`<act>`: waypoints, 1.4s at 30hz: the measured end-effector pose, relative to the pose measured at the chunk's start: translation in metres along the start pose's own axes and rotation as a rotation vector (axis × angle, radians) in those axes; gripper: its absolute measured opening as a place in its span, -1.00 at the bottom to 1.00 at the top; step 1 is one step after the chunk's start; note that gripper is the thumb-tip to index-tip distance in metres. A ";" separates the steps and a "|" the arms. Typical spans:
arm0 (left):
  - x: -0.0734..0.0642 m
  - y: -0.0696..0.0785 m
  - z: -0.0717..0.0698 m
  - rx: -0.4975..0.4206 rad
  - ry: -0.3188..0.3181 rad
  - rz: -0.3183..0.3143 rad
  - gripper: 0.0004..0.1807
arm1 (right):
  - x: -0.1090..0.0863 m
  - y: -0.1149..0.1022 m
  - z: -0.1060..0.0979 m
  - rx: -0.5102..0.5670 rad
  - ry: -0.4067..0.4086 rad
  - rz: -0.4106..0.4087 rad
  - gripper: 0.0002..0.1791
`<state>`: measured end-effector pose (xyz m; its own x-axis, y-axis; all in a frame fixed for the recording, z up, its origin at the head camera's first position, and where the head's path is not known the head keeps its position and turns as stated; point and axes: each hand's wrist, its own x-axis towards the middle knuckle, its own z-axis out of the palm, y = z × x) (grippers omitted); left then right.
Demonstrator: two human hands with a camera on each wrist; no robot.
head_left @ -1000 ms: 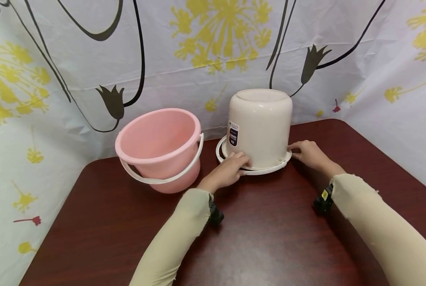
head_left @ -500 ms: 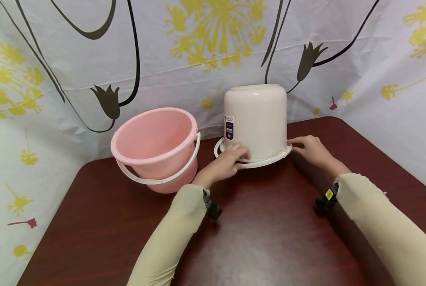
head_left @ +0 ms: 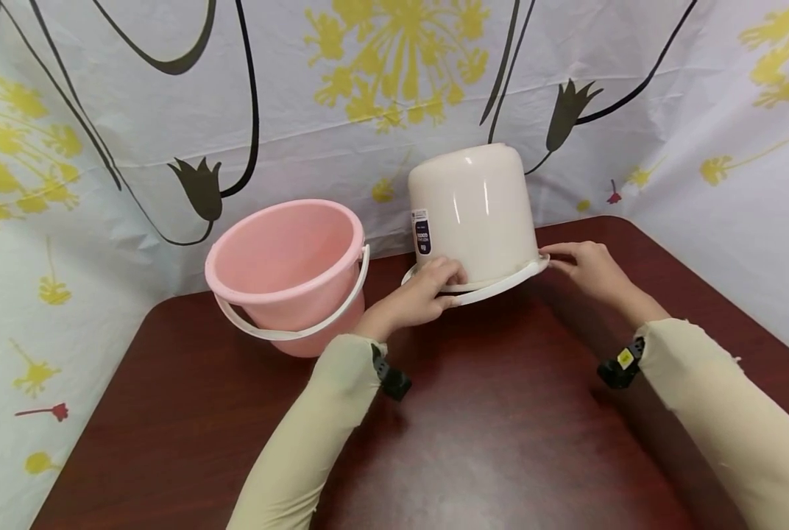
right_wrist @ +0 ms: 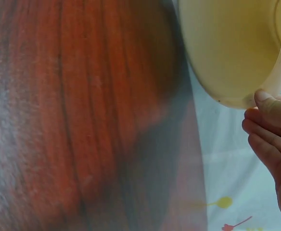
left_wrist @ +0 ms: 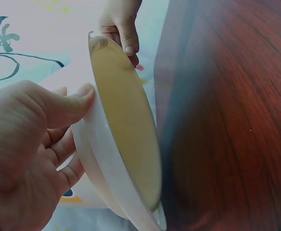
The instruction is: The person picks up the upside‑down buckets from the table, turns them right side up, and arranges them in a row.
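A cream bucket (head_left: 477,213) is held upside down and tilted, its right side higher, with a dark label on its left side. Its white handle (head_left: 500,287) lies along the front of the rim. My left hand (head_left: 427,291) grips the front left of the rim and handle, thumb below and fingers above. At the right side of the rim, my right hand (head_left: 593,272) pinches the edge between thumb and fingers. The bucket's hollow inside (left_wrist: 126,120) shows in the left wrist view, and part of it in the right wrist view.
A pink bucket (head_left: 288,250) with a white handle stands on the dark red-brown table (head_left: 500,412), left of the cream one. Behind the table hangs a white cloth (head_left: 341,169) printed with flowers.
The cream bucket, upside down on the table a second ago, has been raised at the rim and tilted, its right side going up. Both hands keep their hold; the pink bucket stays put.
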<state>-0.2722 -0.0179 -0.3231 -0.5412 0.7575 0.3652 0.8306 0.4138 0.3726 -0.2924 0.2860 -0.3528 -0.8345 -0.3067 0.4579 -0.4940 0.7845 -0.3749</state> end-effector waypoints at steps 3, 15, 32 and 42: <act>0.001 0.003 -0.004 -0.027 0.013 -0.003 -0.76 | 0.002 -0.001 -0.007 -0.018 -0.002 0.021 -0.73; 0.005 0.015 -0.018 -0.174 0.044 -0.046 -0.76 | 0.005 -0.017 -0.040 -0.053 0.048 0.030 -0.76; 0.005 0.022 -0.027 -0.462 0.087 -0.101 -0.76 | 0.020 -0.035 -0.064 -0.122 0.182 -0.073 -0.79; 0.003 0.029 -0.033 -0.589 0.136 -0.093 -0.79 | 0.029 -0.047 -0.084 -0.140 0.099 -0.069 -0.78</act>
<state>-0.2539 -0.0201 -0.2829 -0.6519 0.6444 0.3996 0.5878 0.0965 0.8032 -0.2731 0.2853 -0.2541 -0.7682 -0.3134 0.5582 -0.5048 0.8328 -0.2271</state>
